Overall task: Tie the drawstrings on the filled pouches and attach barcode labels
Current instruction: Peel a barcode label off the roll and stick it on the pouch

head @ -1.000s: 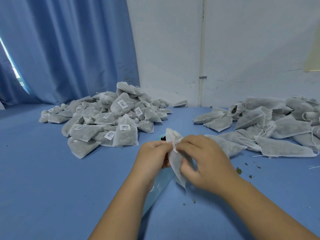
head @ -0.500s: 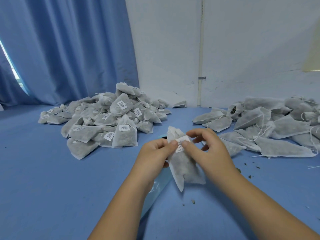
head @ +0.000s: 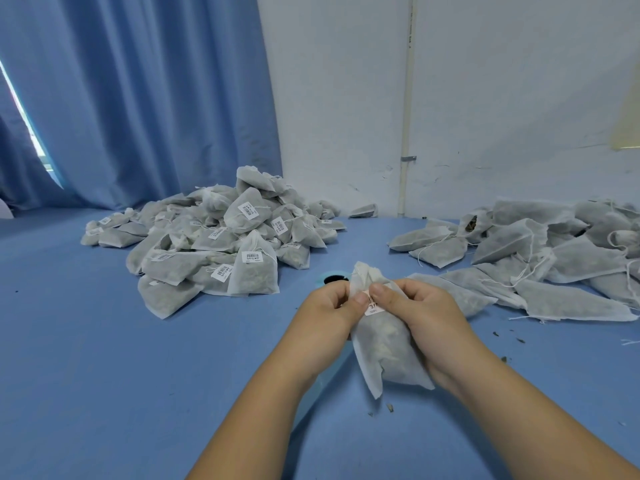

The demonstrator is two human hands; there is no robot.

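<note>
Both hands meet above the blue table (head: 104, 341). The left hand (head: 329, 315) and the right hand (head: 424, 317) grip one filled pouch (head: 384, 344) between them, thumbs pressing a barcode label (head: 373, 308) near its neck. A heap of labelled pouches (head: 221, 244) lies to the left, and the unlabelled pouches (head: 540, 258) spread to the right.

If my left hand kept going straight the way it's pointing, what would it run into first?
The left hand pinches the held pouch; pushing on, it would likely meet the right hand pressing the barcode label, though depth is unclear.
</note>
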